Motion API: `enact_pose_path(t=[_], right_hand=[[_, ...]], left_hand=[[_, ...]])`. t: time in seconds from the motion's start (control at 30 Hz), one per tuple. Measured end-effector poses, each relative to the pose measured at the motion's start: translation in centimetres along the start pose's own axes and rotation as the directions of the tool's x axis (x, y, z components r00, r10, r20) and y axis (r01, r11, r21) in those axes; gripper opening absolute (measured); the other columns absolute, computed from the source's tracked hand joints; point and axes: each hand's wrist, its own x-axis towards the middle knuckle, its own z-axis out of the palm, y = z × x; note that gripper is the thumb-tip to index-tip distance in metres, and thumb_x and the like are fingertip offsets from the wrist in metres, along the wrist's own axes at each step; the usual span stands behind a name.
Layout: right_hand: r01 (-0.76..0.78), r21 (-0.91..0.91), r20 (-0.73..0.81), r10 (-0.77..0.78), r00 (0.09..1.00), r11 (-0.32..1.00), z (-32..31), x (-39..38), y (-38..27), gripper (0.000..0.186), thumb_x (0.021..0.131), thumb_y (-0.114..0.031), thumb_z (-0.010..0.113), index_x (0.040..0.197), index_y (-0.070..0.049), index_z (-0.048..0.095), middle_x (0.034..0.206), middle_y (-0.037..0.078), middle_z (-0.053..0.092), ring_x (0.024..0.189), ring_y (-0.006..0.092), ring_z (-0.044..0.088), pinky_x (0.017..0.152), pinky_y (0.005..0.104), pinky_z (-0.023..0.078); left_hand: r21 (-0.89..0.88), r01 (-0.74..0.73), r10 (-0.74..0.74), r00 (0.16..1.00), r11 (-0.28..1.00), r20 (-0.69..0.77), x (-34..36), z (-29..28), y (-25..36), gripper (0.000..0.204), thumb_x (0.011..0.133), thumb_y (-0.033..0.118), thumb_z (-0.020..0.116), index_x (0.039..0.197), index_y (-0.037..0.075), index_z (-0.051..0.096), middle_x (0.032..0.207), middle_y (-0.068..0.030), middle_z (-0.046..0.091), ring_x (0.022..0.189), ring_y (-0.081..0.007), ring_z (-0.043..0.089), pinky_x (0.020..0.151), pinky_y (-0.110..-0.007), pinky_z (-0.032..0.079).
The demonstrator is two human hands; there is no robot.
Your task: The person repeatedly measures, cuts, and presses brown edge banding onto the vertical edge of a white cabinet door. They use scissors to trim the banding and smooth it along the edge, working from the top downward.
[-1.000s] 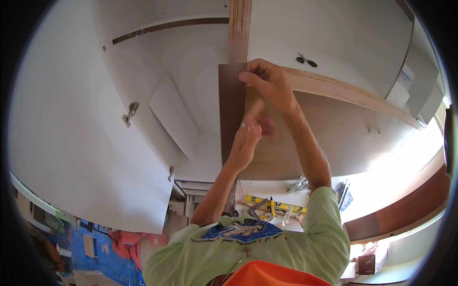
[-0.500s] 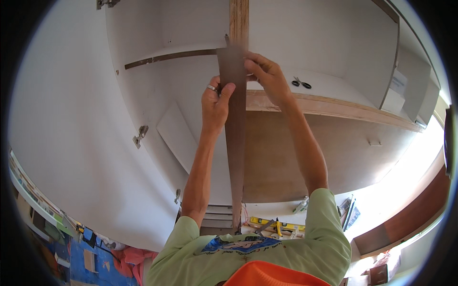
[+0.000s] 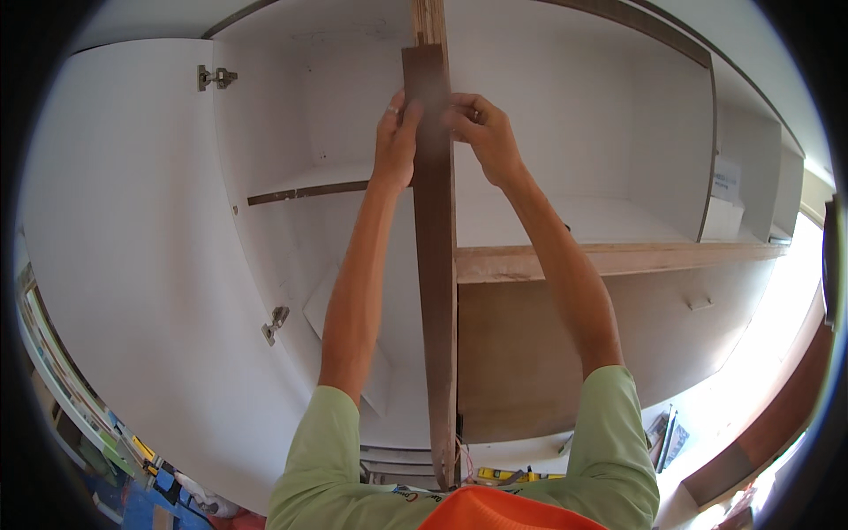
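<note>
A long dark brown edging strip (image 3: 435, 238) runs down the front edge of the cabinet's upright panel. Above the strip's free upper end, the panel's bare layered wood edge (image 3: 430, 22) shows. My left hand (image 3: 397, 141) is closed on the strip's left side, thumb on its face and fingers partly behind it. On the opposite side my right hand (image 3: 484, 132) is closed, thumb and fingertips pinching at the strip's right edge. Blur softens the strip between the two hands. Whether the strip's upper part touches the panel, I cannot tell.
At left hangs an open white door (image 3: 132, 247) with metal hinges (image 3: 276, 325). A brown-edged shelf (image 3: 309, 191) is left of the upright; a raw-edged ledge (image 3: 618, 258) lies right, above a brown panel (image 3: 565, 353). A yellow level (image 3: 508, 474) rests below.
My view has tilted upward. Both hands and the strip's upper end have risen from about the left shelf's level to above it. My right forearm now mostly covers the scissors.
</note>
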Motion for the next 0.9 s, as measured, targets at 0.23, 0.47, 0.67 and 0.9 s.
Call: enact_pose_path(t=[0.23, 0.47, 0.67, 0.9], right_hand=[[0.127, -0.117, -0.192, -0.148, 0.97, 0.985, -0.4, 9.6, -0.8, 0.033, 0.091, -0.01, 0.072, 0.121, -0.001, 0.066, 0.104, 0.004, 0.065, 0.093, 0.0125, 0.062, 0.077, 0.0271, 0.053], [0.187, -0.205, -0.2, -0.228, 0.953, 0.961, -0.6, 16.4, -2.4, 0.031, 0.089, -0.009, 0.074, 0.118, -0.001, 0.068, 0.099, 0.003, 0.066, 0.083, 0.0106, 0.06, 0.07, 0.0258, 0.051], [0.119, -0.246, -0.21, -0.173, 0.962, 0.962, -0.7, 19.0, -1.9, 0.031, 0.088, -0.009, 0.074, 0.116, 0.002, 0.067, 0.094, 0.005, 0.068, 0.076, 0.0102, 0.059, 0.065, 0.0246, 0.05], [0.07, -0.396, -0.255, -0.183, 0.949, 0.916, -0.8, 20.2, -1.3, 0.036, 0.09, -0.022, 0.075, 0.115, 0.002, 0.066, 0.089, 0.008, 0.071, 0.072, 0.0138, 0.065, 0.066, 0.0282, 0.052]], left_hand=[[0.079, -0.087, 0.09, 0.995, 0.993, -0.035, 10.9, 1.2, -0.1, 0.046, 0.105, 0.028, 0.057, 0.142, 0.002, 0.051, 0.122, -0.0048, 0.063, 0.107, -0.0124, 0.059, 0.092, -0.028, 0.049], [0.27, -0.238, 0.227, 0.971, 0.933, 0.072, 19.1, 0.0, 0.4, 0.06, 0.098, 0.031, 0.064, 0.146, 0.004, 0.039, 0.13, -0.0085, 0.059, 0.119, -0.0186, 0.056, 0.101, -0.032, 0.047], [0.593, -0.344, 0.395, 0.917, 0.728, 0.048, 22.6, -0.8, 0.0, 0.039, 0.091, 0.031, 0.065, 0.114, 0.0, 0.071, 0.101, -0.017, 0.074, 0.094, -0.0302, 0.07, 0.084, -0.04, 0.054], [0.884, -0.174, 0.483, 0.873, 0.433, -0.065, 22.4, 0.0, 1.3, 0.047, 0.08, 0.036, 0.075, 0.114, 0.003, 0.073, 0.103, -0.0236, 0.073, 0.097, -0.041, 0.069, 0.083, -0.046, 0.055]])
